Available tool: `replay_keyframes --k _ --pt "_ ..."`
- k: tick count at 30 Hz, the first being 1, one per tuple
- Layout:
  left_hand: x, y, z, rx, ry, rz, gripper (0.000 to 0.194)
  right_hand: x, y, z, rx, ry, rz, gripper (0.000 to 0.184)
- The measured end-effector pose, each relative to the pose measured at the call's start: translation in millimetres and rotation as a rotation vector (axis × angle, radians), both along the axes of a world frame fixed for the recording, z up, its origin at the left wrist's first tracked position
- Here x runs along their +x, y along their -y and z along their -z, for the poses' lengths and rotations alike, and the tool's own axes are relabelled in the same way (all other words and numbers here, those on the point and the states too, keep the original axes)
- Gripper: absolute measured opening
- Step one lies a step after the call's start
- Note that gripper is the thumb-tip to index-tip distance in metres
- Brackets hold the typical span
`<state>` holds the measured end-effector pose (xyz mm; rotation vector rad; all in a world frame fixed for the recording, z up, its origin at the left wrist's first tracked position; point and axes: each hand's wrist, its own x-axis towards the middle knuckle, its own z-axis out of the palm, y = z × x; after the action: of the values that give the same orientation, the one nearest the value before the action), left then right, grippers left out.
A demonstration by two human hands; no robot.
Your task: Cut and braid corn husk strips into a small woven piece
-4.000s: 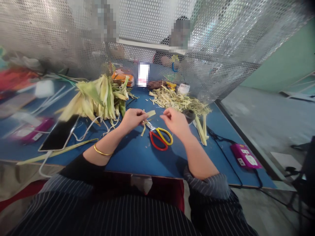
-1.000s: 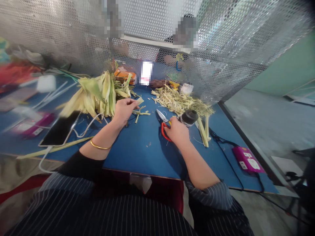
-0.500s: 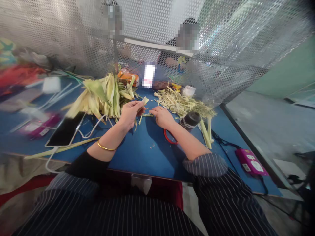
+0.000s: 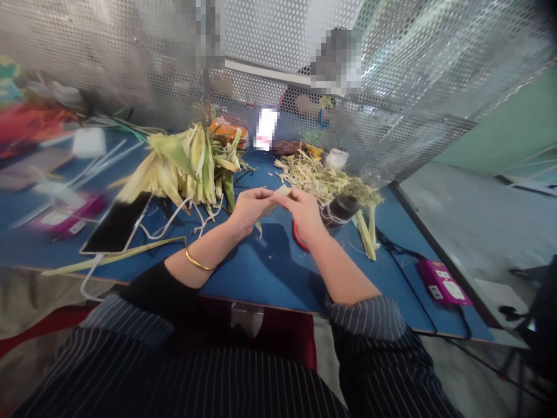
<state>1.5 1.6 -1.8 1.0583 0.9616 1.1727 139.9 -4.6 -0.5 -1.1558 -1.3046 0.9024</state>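
Note:
My left hand [image 4: 249, 210] and my right hand [image 4: 303, 212] meet above the blue table [image 4: 243, 273], both pinched on one short pale husk strip [image 4: 278, 193] held between them. A loose end of the strip hangs below my left fingers. The red-handled scissors [image 4: 298, 237] lie on the table under my right hand, mostly hidden by it. A dark thread spool [image 4: 340, 208] stands just right of my right hand.
A heap of green-yellow corn husks [image 4: 183, 165] lies at the back left, a pile of shredded husk scraps [image 4: 324, 179] at the back right. A phone [image 4: 117, 222] with a white cable lies left; a pink device [image 4: 442, 282] right. A perforated metal screen [image 4: 391, 87] closes the back.
One second ago my right hand rested on the scissors. It left them, moved up to my left hand, and both hands now hold the husk strip together nearer the table's middle.

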Motion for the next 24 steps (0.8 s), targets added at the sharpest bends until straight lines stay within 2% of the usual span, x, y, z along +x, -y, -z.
replay_keyframes --k 3,7,12,16,20,24 --pt "2.4 1.3 6.3 0.042 -0.128 0.08 0.024 7.3 0.7 3.4 0.018 -0.136 0.146 0.014" --pt "2.6 0.7 9.3 0.041 -0.252 0.253 0.018 37.1 -7.6 1.6 0.075 -0.164 0.306 0.012" --pt "2.8 1.0 8.4 0.04 -0.363 0.298 0.01 55.4 -10.5 -3.4 0.09 -0.175 0.394 0.013" --pt "2.3 -3.4 13.8 0.041 -0.458 0.225 0.012 49.7 -8.2 -5.8 0.151 -0.114 0.436 0.012" --pt "3.1 -9.5 25.6 0.12 -0.59 0.114 0.021 43.8 -2.2 -7.0 0.271 0.037 0.486 0.013" --pt "5.7 -6.6 25.4 0.263 -0.57 -0.048 0.029 44.0 8.2 -10.0 0.558 0.287 0.607 0.014"
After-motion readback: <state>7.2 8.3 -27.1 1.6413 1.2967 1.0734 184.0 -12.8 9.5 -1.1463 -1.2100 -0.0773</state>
